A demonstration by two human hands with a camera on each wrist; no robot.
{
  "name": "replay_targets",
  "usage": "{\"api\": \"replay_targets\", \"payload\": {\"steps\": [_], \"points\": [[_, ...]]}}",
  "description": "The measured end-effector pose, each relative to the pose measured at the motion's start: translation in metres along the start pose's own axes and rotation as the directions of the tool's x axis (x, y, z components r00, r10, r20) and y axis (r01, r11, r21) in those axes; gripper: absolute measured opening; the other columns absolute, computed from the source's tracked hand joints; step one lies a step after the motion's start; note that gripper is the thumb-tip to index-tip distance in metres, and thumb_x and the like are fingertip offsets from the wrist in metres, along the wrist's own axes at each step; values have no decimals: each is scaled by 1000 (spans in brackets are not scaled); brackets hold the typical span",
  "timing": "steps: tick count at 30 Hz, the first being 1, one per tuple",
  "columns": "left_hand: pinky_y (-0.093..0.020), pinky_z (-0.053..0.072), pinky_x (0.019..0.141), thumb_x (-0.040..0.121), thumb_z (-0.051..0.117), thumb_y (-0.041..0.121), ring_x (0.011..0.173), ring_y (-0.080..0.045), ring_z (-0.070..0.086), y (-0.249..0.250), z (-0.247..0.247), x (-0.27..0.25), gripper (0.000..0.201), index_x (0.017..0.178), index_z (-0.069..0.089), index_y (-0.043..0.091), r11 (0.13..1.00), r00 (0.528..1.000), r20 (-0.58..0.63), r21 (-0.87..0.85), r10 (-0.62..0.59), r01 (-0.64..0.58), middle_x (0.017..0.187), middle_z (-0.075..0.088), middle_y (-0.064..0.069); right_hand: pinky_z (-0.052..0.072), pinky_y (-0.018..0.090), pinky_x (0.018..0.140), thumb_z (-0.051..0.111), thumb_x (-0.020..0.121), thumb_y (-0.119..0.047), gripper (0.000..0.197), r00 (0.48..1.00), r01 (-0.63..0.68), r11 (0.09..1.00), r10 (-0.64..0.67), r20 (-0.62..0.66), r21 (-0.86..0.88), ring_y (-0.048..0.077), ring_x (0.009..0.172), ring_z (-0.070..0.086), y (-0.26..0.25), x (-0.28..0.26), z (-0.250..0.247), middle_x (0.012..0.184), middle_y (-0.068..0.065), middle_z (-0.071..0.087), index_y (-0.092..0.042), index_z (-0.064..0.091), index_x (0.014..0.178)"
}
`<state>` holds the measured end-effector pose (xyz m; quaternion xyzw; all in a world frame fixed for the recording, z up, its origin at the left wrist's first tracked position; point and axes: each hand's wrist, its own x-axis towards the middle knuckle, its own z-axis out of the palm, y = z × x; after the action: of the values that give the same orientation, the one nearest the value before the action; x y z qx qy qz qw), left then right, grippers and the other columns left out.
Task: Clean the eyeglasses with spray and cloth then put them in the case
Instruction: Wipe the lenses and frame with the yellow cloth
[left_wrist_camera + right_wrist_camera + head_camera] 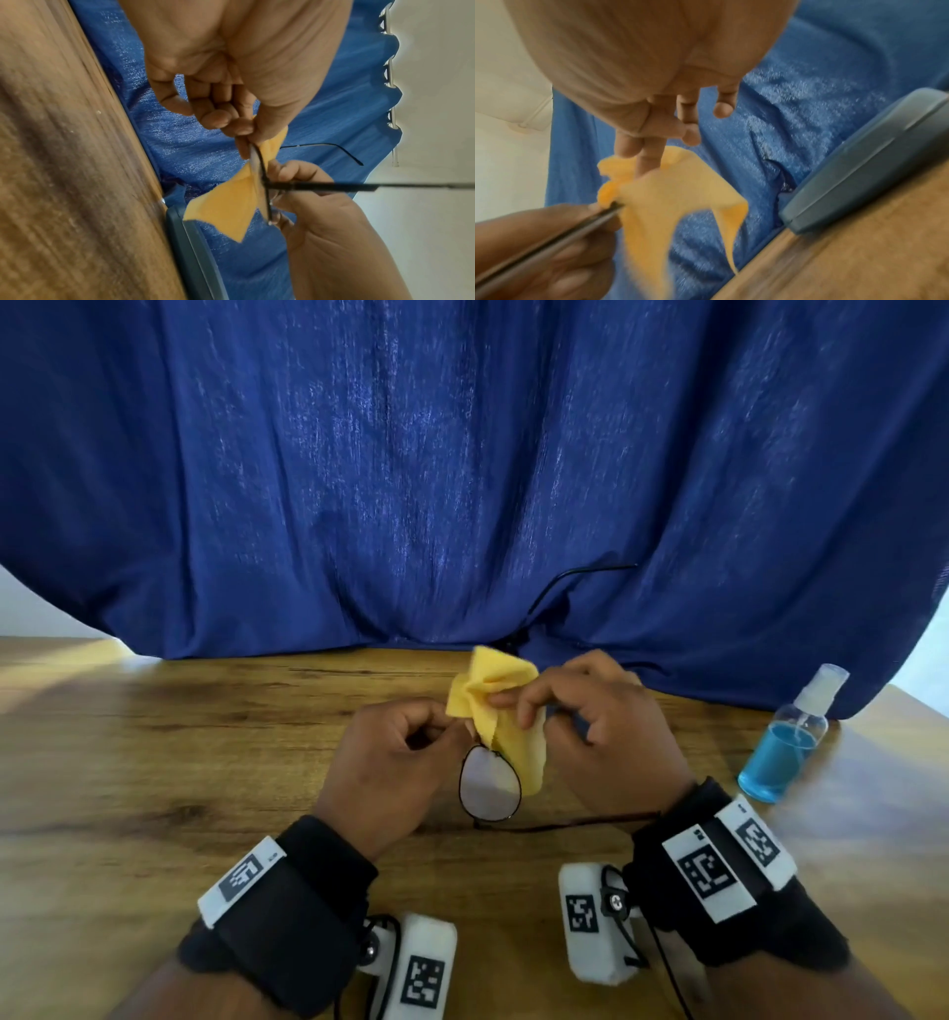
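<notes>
While the left hand (390,762) pinches the eyeglasses (490,783) and the right hand (601,726) the cloth (488,690), the spray bottle (785,742) stands aside.

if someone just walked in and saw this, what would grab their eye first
Most likely the bright yellow cloth, bunched between both hands over the middle of the wooden table: the right hand pinches it against the eyeglasses, which the left hand holds by the frame. Next, the deep blue curtain filling the background, and the spray bottle of blue liquid standing at the table's right.
</notes>
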<state>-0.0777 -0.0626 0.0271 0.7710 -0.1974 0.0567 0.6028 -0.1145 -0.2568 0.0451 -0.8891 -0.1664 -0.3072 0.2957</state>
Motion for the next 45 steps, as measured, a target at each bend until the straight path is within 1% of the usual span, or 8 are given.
{"api": "replay_targets", "payload": {"steps": [7, 10, 13, 17, 21, 29, 34, 45], "points": [[-14, 41, 51, 92, 73, 22, 52, 1, 49, 0, 0, -1, 15, 81, 80, 15, 1000, 1000, 13, -14, 5, -5, 61, 67, 7, 43, 45, 94, 47, 80, -16, 27, 996, 36, 999, -37, 76, 20, -3, 99, 51, 2, -1, 2, 96, -34, 63, -32, 68, 81], [-16, 49, 58, 93, 72, 23, 63, -2, 61, -2, 0, 0, 14, 83, 81, 19, 1000, 1000, 4, -17, -9, 9, 75, 77, 2, 48, 43, 90, 46, 80, -13, 26, 1000, -3, 1000, 3, 5, -16, -1, 95, 54, 11, 0, -4, 101, -54, 53, -29, 68, 78], [-23, 54, 63, 93, 72, 23, 67, -8, 65, -3, -1, 2, 14, 83, 81, 20, 999, 1000, -9, -33, -17, 17, 80, 78, -2, 51, 45, 89, 44, 82, -20, 26, 999, -9, 997, 6, 39, 78, 7, 97, 66, 14, -1, -3, 100, -34, 63, -32, 66, 76], [-21, 50, 59, 92, 71, 24, 64, -9, 61, -2, 0, 1, 12, 84, 80, 21, 1000, 1000, 17, -12, -12, 13, 79, 77, -4, 47, 22, 90, 54, 83, -1, 36, 992, 19, 996, -29, 122, 86, 5, 104, 61, 12, -1, 3, 111, -34, 64, -32, 71, 88], [-39, 60, 76, 93, 70, 28, 83, -28, 71, -2, 0, 2, 14, 87, 81, 21, 999, 999, 18, -35, -32, 33, 85, 79, -3, 48, 22, 93, 70, 87, -7, 25, 998, 7, 999, -10, 54, 53, 6, 110, 57, 18, 0, -2, 120, -32, 65, -26, 69, 103], [-20, 54, 70, 93, 71, 25, 78, -16, 68, -1, -2, 2, 13, 85, 81, 19, 992, 998, 5, -110, -58, 58, 87, 79, -7, 57, 36, 71, 81, 80, -15, 12, 988, 60, 998, -55, -145, 34, 7, 85, 69, 11, -1, -5, 85, -10, 74, -23, 72, 79], [-14, 50, 63, 93, 72, 28, 72, -11, 62, -1, -7, 5, 14, 84, 80, 19, 985, 990, -127, -167, -62, 40, 85, 77, -11, 54, 23, 77, 81, 83, -16, 18, 957, 7, 998, 11, -291, 61, 6, 88, 67, 3, -1, -12, 90, -11, 71, -28, 68, 90], [-23, 53, 62, 94, 71, 26, 65, -10, 62, 1, 0, 1, 20, 80, 77, 13, 988, 984, -174, -147, 29, -55, 74, 75, -7, 44, 21, 68, 77, 83, -39, 15, 977, 213, 977, -213, -12, -6, 8, 80, 54, -5, 1, 16, 84, -11, 64, -31, 81, 94]]}}
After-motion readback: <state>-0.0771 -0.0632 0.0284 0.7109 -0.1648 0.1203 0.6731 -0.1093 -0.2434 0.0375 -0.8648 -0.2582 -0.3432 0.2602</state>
